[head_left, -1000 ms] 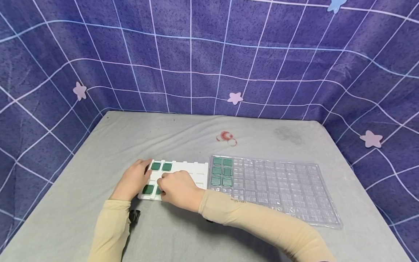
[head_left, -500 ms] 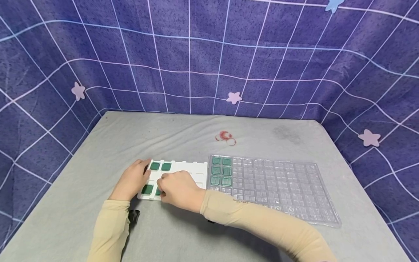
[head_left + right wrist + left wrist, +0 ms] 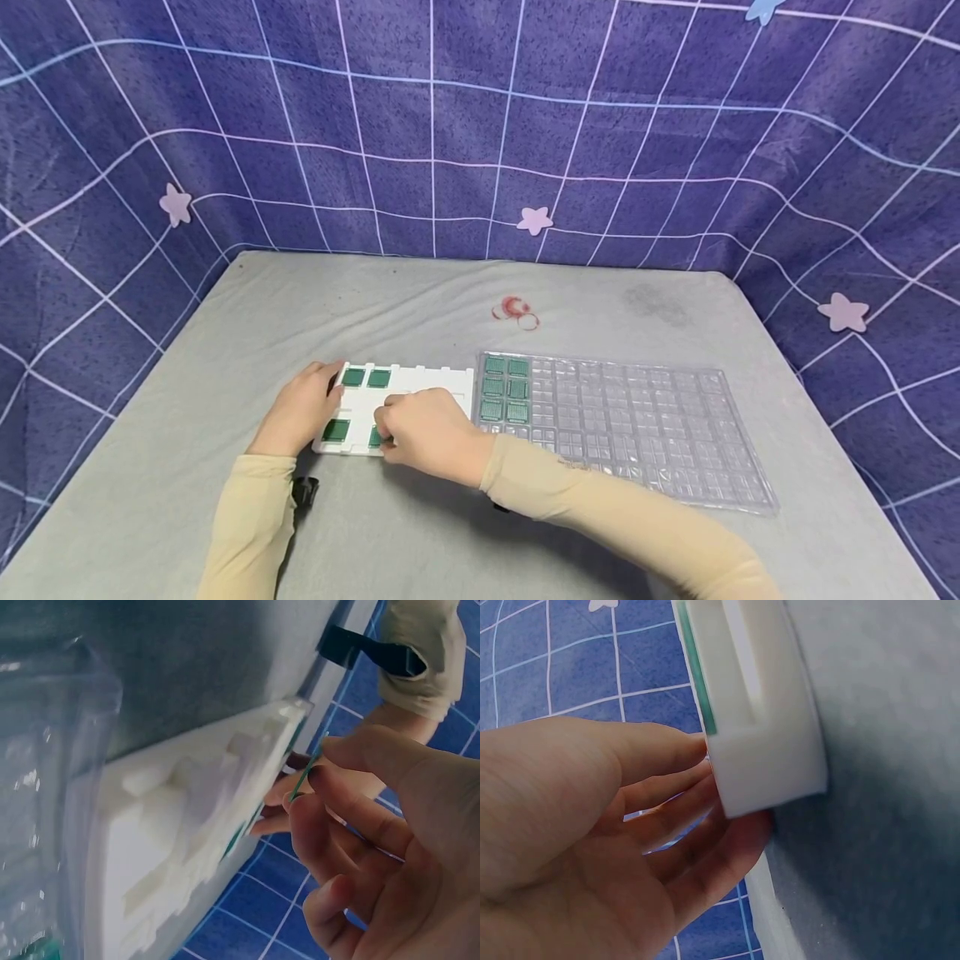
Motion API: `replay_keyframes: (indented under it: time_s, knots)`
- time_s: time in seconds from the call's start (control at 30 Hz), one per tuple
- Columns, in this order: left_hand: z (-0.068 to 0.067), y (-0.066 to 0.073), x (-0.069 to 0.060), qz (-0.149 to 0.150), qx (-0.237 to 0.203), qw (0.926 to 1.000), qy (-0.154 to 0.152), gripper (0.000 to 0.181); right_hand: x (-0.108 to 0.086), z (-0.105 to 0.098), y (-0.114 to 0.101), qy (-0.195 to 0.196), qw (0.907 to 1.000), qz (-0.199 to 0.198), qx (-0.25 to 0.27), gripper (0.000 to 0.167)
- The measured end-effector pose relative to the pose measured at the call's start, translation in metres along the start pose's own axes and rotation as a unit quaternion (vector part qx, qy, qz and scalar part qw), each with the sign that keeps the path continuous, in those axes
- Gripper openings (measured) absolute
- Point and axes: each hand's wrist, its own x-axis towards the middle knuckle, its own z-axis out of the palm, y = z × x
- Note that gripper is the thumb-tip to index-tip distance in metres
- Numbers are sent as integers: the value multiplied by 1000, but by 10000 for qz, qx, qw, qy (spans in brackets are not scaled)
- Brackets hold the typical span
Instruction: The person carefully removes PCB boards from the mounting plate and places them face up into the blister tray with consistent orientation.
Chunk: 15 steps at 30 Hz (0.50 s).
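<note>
My left hand (image 3: 298, 408) holds the left end of a white tray (image 3: 405, 379), its thumb on the edge and its fingers round the end wall, as the left wrist view shows. Between thumb and fingertips, my right hand (image 3: 431, 435) pinches a small thin green circuit board (image 3: 306, 777) by its edges. It is held edge-on above the tray's near row, apart from the tray floor in the right wrist view. Other green boards lie in the tray: two in the far row, one board (image 3: 336, 430) at the near left corner. My right hand hides part of the tray.
Right of the white tray lies a clear plastic blister tray (image 3: 637, 417) with many pockets; several green boards (image 3: 495, 387) fill its left columns. My right forearm crosses its near edge. A grey cloth (image 3: 375, 317) covers the table, and a purple gridded curtain (image 3: 420, 125) hangs around it.
My right hand has shifted slightly right along the near row with the pinched board, baring more white tray beside the corner board. The left hand keeps its hold.
</note>
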Motion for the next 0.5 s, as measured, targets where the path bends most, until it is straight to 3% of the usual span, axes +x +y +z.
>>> replay_keyframes:
  time_s: [0.33, 0.5]
  knots:
    - [0, 0, 0, 38, 42, 10000, 7, 43, -17, -13, 29, -266, 9972, 382, 589, 7]
    - [0, 0, 0, 28, 32, 10000, -19, 43, -29, -15, 42, -170, 9954, 554, 761, 7]
